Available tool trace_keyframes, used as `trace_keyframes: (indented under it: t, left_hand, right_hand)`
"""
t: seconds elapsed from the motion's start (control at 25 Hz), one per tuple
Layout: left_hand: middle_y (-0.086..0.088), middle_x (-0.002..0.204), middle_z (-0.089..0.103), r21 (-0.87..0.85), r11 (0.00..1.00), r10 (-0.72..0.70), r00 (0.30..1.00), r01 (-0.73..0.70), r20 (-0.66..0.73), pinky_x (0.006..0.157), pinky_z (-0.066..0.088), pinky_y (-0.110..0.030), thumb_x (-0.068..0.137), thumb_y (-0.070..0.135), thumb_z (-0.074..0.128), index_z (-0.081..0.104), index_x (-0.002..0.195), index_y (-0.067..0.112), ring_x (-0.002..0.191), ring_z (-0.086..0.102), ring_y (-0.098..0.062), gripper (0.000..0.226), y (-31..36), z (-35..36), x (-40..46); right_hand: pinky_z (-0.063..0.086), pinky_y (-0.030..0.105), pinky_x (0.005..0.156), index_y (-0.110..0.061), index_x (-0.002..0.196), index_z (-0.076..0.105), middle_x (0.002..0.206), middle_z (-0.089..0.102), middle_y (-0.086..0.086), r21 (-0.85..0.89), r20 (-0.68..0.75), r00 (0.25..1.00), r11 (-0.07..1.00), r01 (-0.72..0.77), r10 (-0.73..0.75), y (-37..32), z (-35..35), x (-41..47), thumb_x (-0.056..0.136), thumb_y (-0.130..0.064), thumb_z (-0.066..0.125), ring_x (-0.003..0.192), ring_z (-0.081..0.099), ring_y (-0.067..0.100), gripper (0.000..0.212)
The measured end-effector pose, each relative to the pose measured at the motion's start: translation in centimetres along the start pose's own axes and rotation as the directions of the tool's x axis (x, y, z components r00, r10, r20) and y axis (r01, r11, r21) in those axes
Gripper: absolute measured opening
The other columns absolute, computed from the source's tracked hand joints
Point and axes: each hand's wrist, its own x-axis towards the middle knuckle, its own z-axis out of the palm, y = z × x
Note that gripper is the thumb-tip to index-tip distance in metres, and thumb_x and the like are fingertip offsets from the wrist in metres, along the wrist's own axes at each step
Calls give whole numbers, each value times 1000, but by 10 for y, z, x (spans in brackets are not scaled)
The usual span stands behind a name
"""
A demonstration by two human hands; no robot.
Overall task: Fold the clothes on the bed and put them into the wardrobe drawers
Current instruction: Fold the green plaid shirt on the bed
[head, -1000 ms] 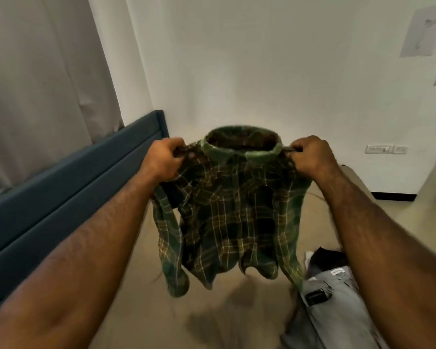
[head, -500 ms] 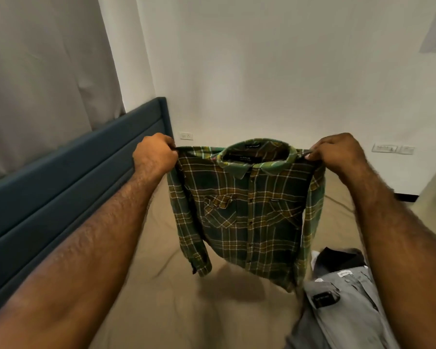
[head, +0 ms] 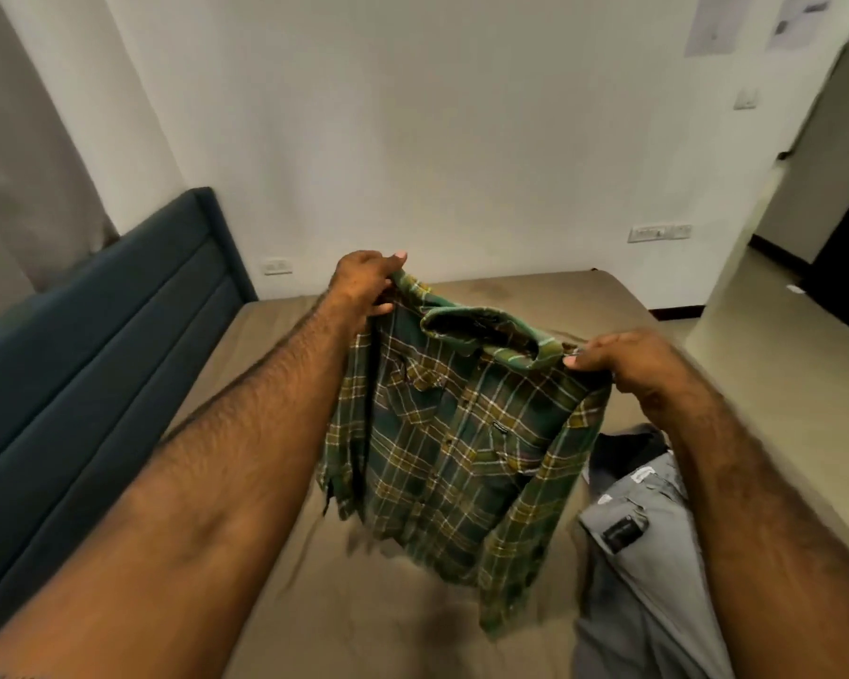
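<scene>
A green plaid shirt [head: 457, 448] hangs in front of me over the bed [head: 354, 605], its buttoned front and chest pockets facing me. My left hand [head: 363, 281] grips its left shoulder, raised and farther away. My right hand [head: 628, 360] pinches the other shoulder, lower and nearer. The shirt slants down to the right, and its hem and one sleeve reach down close to the brown sheet. Grey trousers [head: 643, 546] lie on the bed at the lower right, partly behind my right forearm.
A dark blue padded headboard [head: 84, 365] runs along the left side of the bed. A white wall with sockets [head: 658, 232] stands behind the bed. To the right, bare floor [head: 765, 365] leads to a dark doorway [head: 844, 267]. No wardrobe is in view.
The shirt has come down from chest height toward the bed and tilted, with my left hand now higher and farther than my right. The view has dipped toward the bed.
</scene>
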Motion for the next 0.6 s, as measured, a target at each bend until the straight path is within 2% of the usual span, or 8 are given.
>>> trace_keyframes:
  t: [0.08, 0.16, 0.28, 0.36, 0.4, 0.48, 0.6]
  left_hand:
    - [-1, 130, 65, 99, 993, 54, 995, -62, 89, 92, 59, -46, 92, 44, 77, 53, 144, 21, 112, 64, -23, 62, -5, 32, 7]
    - [-2, 131, 65, 119, 987, 82, 977, -107, 196, 96, 57, -48, 94, 50, 72, 55, 138, 24, 110, 66, -26, 54, -7, 82, 6]
    - [-10, 125, 68, 113, 989, 50, 947, -90, 317, 90, 53, -41, 102, 59, 56, 58, 133, 16, 107, 66, -28, 53, 4, 143, -2]
    - [-11, 113, 75, 32, 998, 32, 915, -49, 401, 87, 52, -40, 102, 67, 47, 70, 117, 17, 104, 69, -28, 57, 16, 164, -5]
    - [-12, 113, 77, -14, 999, 33, 904, -29, 426, 86, 54, -39, 100, 72, 46, 72, 114, 20, 102, 71, -28, 60, 23, 182, -7]
    - [-8, 117, 78, -65, 997, 64, 907, -41, 416, 85, 55, -38, 99, 74, 43, 71, 120, 19, 105, 72, -23, 66, 29, 195, -11]
    - [-3, 114, 78, -69, 996, 73, 912, -50, 405, 91, 53, -44, 99, 74, 43, 70, 124, 15, 112, 70, -22, 69, 23, 193, -9]
  right_hand:
    - [48, 34, 78, -7, 87, 80, 89, 79, 6, -4, 55, 998, 1000, 15, -15, 6, 0, -14, 86, -22, 82, 92, 70, 23, 15]
    - [53, 38, 84, -9, 83, 79, 84, 79, 4, 24, 21, 999, 999, 47, -47, 12, -16, -25, 86, -22, 83, 89, 73, 22, 13]
    - [59, 43, 86, -10, 82, 79, 83, 78, 4, 72, -45, 989, 987, 147, -144, 14, -40, -40, 85, -17, 83, 86, 75, 23, 9]
    - [61, 43, 82, -9, 84, 79, 84, 78, 5, 88, -78, 975, 973, 215, -209, 5, -51, -51, 85, -16, 83, 85, 76, 24, 7]
    - [61, 42, 79, -9, 84, 79, 84, 78, 5, 83, -96, 964, 963, 256, -248, 1, -63, -57, 85, -15, 83, 84, 76, 24, 7]
    - [61, 36, 72, -9, 82, 79, 80, 77, 5, 84, -95, 945, 944, 320, -312, -9, -69, -66, 84, -14, 84, 79, 75, 22, 8]
    - [60, 32, 69, -13, 77, 78, 77, 76, 2, 41, -21, 928, 927, 373, -372, -25, -58, -77, 82, -15, 86, 75, 75, 17, 9]
